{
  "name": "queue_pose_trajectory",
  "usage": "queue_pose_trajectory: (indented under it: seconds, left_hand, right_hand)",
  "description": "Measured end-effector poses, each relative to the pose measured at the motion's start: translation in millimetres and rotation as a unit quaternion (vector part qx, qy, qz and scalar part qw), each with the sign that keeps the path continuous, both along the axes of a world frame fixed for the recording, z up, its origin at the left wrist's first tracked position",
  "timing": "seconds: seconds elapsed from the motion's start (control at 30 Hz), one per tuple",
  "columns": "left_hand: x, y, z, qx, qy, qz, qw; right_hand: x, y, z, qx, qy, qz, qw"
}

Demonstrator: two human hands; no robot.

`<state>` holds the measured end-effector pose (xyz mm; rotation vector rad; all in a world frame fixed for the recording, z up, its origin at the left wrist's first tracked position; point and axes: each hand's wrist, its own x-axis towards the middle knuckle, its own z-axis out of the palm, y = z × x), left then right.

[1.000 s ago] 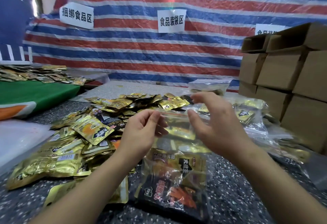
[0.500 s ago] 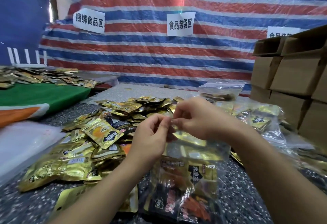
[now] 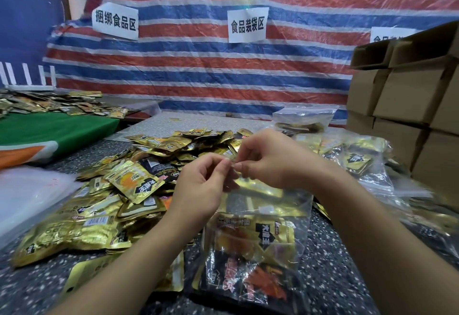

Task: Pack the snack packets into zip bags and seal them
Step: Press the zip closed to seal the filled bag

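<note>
Both hands meet over the middle of the speckled surface (image 3: 330, 272), pinching the top edge of a clear zip bag (image 3: 268, 205): the left hand (image 3: 198, 190) has thumb and fingers curled on the edge, and the right hand (image 3: 270, 163) pinches it just beside, the fingertips of the two hands almost touching. The bag hangs down toward the surface with gold and black snack packets (image 3: 258, 247) inside, its lower end lying on the surface between the forearms. To the left, close against the left forearm, spreads a big heap of loose gold packets (image 3: 104, 205), reaching back behind the hands. A white plastic sheet (image 3: 27, 195) lies at the far left edge, with a green cloth (image 3: 54, 130) beyond it carrying more scattered packets (image 3: 49, 104). To the right of the right arm lie filled bags (image 3: 360, 163), crowded and partly blurred, and another bag (image 3: 303, 118) stands further back. Stacked cardboard boxes (image 3: 407, 106) fill the right side. A red, white and blue striped tarp (image 3: 223, 71) hangs behind, bearing white signs (image 3: 247, 24) with printed characters.
</note>
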<state>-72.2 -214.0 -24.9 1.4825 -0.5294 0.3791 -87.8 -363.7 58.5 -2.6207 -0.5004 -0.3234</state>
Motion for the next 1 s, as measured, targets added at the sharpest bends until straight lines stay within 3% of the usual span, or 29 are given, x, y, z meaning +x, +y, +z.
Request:
queue_pose_trajectory:
  seconds: [0.57, 1.0]
  left_hand:
    - [-4.2, 3.3, 6.4, 0.036, 0.029, -0.033, 0.998]
    - [2.0, 4.2, 2.6, 0.029, 0.032, -0.004, 0.999]
  right_hand:
    - [-2.1, -4.9, 5.1, 0.067, 0.060, -0.026, 0.996]
    - [-0.1, -1.9, 1.5, 0.027, 0.034, -0.037, 0.998]
